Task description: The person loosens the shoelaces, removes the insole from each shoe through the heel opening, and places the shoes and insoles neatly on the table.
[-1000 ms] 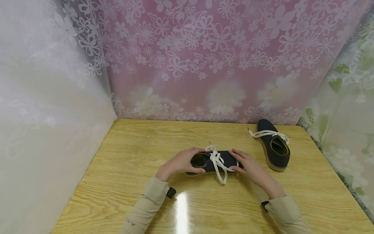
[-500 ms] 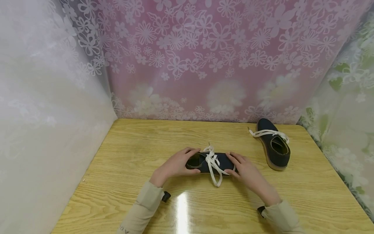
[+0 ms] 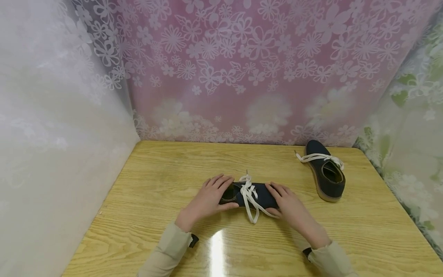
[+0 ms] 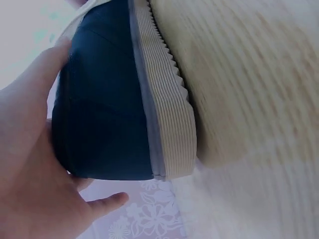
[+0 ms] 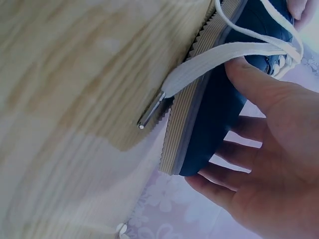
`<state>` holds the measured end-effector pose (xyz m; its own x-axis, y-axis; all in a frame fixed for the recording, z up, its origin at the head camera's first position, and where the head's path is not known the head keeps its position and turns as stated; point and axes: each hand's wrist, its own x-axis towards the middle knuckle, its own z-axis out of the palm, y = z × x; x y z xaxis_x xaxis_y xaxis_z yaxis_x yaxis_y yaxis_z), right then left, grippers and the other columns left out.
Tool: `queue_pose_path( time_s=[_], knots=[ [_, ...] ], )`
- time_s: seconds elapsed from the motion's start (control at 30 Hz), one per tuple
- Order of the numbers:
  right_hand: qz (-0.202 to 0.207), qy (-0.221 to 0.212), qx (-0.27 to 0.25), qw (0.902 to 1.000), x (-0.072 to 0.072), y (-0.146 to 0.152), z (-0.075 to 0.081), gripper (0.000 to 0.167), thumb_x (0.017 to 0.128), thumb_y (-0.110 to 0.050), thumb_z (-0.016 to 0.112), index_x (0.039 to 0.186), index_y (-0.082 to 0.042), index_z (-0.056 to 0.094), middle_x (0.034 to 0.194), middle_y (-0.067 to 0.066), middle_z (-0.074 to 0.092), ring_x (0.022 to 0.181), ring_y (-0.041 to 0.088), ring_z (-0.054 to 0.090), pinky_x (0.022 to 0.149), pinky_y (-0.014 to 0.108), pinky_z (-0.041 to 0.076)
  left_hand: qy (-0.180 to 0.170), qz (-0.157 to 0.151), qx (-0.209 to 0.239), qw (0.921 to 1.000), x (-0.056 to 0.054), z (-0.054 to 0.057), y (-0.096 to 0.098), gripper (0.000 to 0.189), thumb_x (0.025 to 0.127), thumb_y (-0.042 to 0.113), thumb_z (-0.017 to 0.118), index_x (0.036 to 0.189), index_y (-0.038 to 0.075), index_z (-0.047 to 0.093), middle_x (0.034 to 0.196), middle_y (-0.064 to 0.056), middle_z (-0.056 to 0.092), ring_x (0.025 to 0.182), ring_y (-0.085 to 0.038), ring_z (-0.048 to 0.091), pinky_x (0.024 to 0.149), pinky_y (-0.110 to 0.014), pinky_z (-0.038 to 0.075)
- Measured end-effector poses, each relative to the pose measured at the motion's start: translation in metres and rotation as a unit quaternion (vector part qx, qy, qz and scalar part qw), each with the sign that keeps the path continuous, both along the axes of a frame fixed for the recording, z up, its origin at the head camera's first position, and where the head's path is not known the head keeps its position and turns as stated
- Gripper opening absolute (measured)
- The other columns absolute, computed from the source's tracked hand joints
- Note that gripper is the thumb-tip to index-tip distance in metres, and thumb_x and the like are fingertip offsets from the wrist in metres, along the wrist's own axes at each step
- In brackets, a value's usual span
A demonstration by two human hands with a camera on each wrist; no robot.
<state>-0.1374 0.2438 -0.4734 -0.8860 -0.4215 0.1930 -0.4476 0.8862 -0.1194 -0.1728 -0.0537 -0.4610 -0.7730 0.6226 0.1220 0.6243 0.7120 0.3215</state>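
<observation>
A dark navy shoe [image 3: 262, 195] with white laces tied in a bow lies crosswise at the middle of the table, its heel to the left and toe to the right. My left hand [image 3: 206, 200] grips the heel end, thumb on the near side and fingers on the far side. At the toe end my right hand [image 3: 292, 209] holds the shoe the same way. In the right wrist view a flat white lace [image 5: 219, 59] with a metal tip hangs over the ribbed sole edge. The left wrist view shows the plain heel [image 4: 107, 109] of the shoe, its sole close to the wood.
A matching navy shoe [image 3: 331, 188] with white laces stands at the back right of the wooden table [image 3: 155, 169], toe toward the back. A pink flowered curtain [image 3: 225, 77] hangs behind the table, with pale sheets at both sides.
Both hands have moved left and slightly nearer with the shoe between them. The other shoe has stayed in place.
</observation>
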Motion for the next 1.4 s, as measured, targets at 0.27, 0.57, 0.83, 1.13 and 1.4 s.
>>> queue_pose_path(
  time_s=[0.27, 0.57, 0.83, 1.13, 1.4],
  knots=[
    [0.008, 0.032, 0.011, 0.9994, 0.007, -0.008, 0.0, 0.079, 0.084, -0.035, 0.084, 0.146, 0.002, 0.051, 0.14, 0.026, 0.055, 0.121, 0.045, 0.057, 0.1, 0.057, 0.048, -0.001, 0.014, -0.001, 0.9999, 0.006, 0.002, -0.005, 0.082, 0.095, 0.063, 0.058, 0.158, 0.015, 0.037, 0.16, -0.007, 0.038, 0.153, -0.031, 0.024, 0.118, -0.063, 0.025],
    [-0.001, 0.018, 0.01, 0.9998, 0.011, -0.015, 0.001, 0.078, 0.086, -0.038, 0.081, 0.147, 0.0, 0.051, 0.141, 0.026, 0.054, 0.124, 0.046, 0.056, 0.099, 0.058, 0.048, -0.035, 0.014, 0.011, 0.9992, 0.006, 0.007, -0.012, 0.082, 0.094, 0.063, 0.06, 0.158, 0.017, 0.037, 0.161, -0.005, 0.037, 0.152, -0.03, 0.025, 0.118, -0.062, 0.024],
    [0.029, 0.016, -0.025, 0.9992, 0.005, -0.024, 0.001, 0.079, 0.093, -0.044, 0.071, 0.155, -0.006, 0.041, 0.155, 0.024, 0.041, 0.138, 0.047, 0.043, 0.103, 0.06, 0.045, -0.037, 0.014, 0.011, 0.9992, 0.007, 0.006, -0.014, 0.081, 0.094, 0.063, 0.059, 0.158, 0.017, 0.037, 0.16, -0.006, 0.039, 0.151, -0.03, 0.028, 0.118, -0.06, 0.026],
    [0.061, -0.002, -0.026, 0.9978, -0.003, -0.031, -0.003, 0.075, 0.099, -0.042, 0.063, 0.159, -0.009, 0.033, 0.16, 0.02, 0.036, 0.143, 0.045, 0.039, 0.107, 0.058, 0.043, -0.044, 0.015, 0.022, 0.9987, 0.007, 0.006, -0.014, 0.08, 0.094, 0.06, 0.062, 0.157, 0.016, 0.038, 0.159, -0.007, 0.04, 0.149, -0.032, 0.032, 0.117, -0.061, 0.028],
    [0.068, -0.059, -0.055, 0.9944, -0.006, -0.031, -0.001, 0.072, 0.103, -0.044, 0.056, 0.161, -0.01, 0.029, 0.16, 0.017, 0.036, 0.145, 0.042, 0.036, 0.113, 0.064, 0.032, -0.052, 0.017, 0.016, 0.9984, 0.007, 0.007, -0.013, 0.082, 0.094, 0.061, 0.061, 0.158, 0.017, 0.036, 0.16, -0.007, 0.039, 0.149, -0.033, 0.031, 0.118, -0.059, 0.025]
  ],
)
